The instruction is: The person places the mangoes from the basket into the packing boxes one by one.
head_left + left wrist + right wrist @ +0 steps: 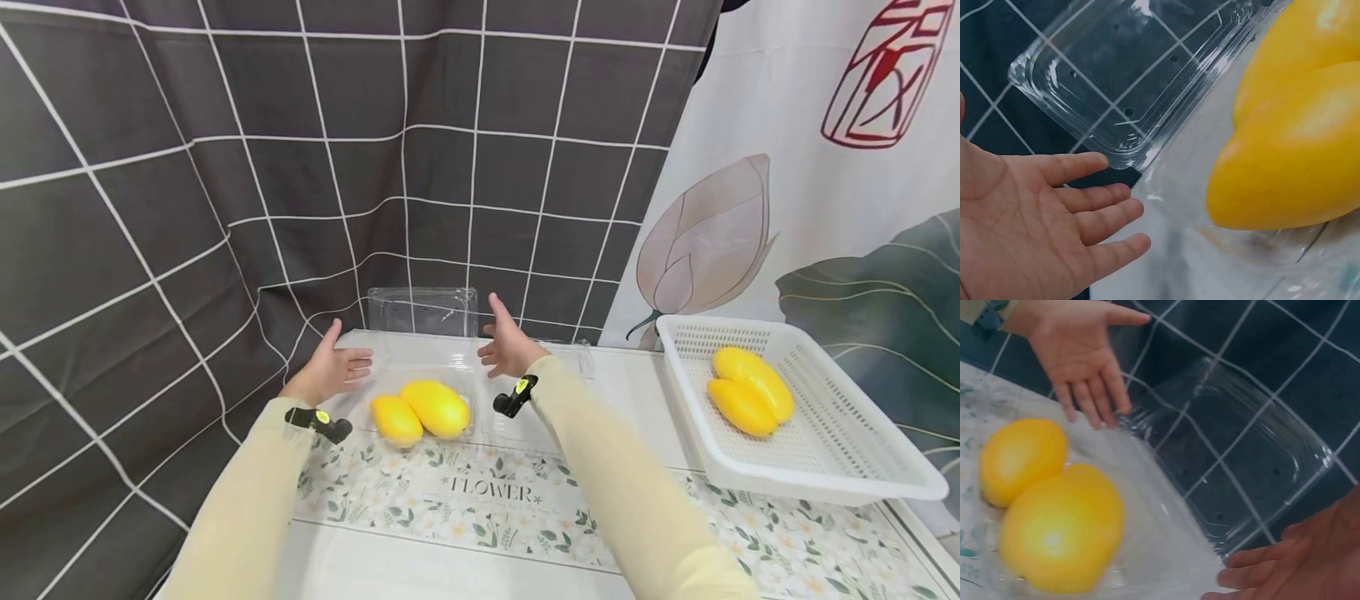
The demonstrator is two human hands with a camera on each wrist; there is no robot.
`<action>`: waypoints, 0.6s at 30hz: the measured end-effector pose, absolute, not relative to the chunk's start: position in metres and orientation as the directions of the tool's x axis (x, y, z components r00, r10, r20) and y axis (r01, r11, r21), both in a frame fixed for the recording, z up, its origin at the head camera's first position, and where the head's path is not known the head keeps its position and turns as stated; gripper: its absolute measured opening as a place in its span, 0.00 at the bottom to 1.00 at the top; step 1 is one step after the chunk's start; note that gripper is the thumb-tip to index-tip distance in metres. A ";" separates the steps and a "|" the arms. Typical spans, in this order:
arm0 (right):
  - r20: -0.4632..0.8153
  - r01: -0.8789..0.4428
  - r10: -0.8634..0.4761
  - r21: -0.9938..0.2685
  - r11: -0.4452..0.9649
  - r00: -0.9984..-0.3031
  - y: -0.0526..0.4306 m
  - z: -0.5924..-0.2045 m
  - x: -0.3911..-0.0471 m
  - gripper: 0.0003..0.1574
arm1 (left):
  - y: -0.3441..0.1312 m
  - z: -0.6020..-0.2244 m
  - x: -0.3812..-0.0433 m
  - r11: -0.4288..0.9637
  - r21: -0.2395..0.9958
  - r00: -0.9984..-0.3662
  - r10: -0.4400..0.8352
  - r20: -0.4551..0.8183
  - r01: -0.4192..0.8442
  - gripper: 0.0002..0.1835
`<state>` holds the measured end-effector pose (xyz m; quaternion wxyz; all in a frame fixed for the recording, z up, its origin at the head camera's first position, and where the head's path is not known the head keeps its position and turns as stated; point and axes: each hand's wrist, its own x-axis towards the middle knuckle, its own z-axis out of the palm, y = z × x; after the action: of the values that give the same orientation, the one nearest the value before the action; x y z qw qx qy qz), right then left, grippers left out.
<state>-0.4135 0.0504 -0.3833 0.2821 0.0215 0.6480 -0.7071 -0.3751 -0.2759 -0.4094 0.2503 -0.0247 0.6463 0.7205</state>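
Note:
Two yellow mangoes lie side by side in a clear plastic clamshell box. Its see-through lid stands raised at the back, against the dark curtain. On the box's left, my left hand is held with fingers straight and palm turned inward, holding nothing. My right hand is at the opposite side near the lid, fingers extended, thumb up, also without anything in it. In the left wrist view the left fingertips are beside the box's edge, near the lid's lower corner.
A white perforated basket on the right holds two more yellow mangoes. Another clear plastic piece lies behind my right forearm. A dark gridded curtain closes off the back and left. A floral cloth strip crosses the white table.

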 end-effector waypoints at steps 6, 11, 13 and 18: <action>-0.446 0.445 -0.467 -0.887 0.120 -0.764 0.058 -0.370 -0.414 0.77 | -0.277 -0.392 -0.372 0.147 0.908 -0.853 0.312 -0.419 -0.393 0.66; -0.461 0.396 -0.506 -0.887 0.237 -0.730 0.061 -0.368 -0.412 0.77 | -0.277 -0.385 -0.370 0.239 0.894 -0.850 0.291 -0.439 -0.379 0.66; -0.457 0.359 -0.504 -0.889 0.284 -0.733 0.062 -0.367 -0.411 0.76 | -0.277 -0.384 -0.369 0.281 0.884 -0.846 0.286 -0.449 -0.374 0.65; -0.441 0.266 -0.491 -0.883 0.386 -0.752 0.059 -0.366 -0.410 0.67 | -0.276 -0.379 -0.366 0.378 0.858 -0.842 0.275 -0.463 -0.348 0.63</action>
<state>-0.4099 0.0586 -0.3661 0.3443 -0.0741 0.7578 -0.5492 -0.3656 -0.2765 -0.3788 0.2797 -0.0236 0.7817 0.5570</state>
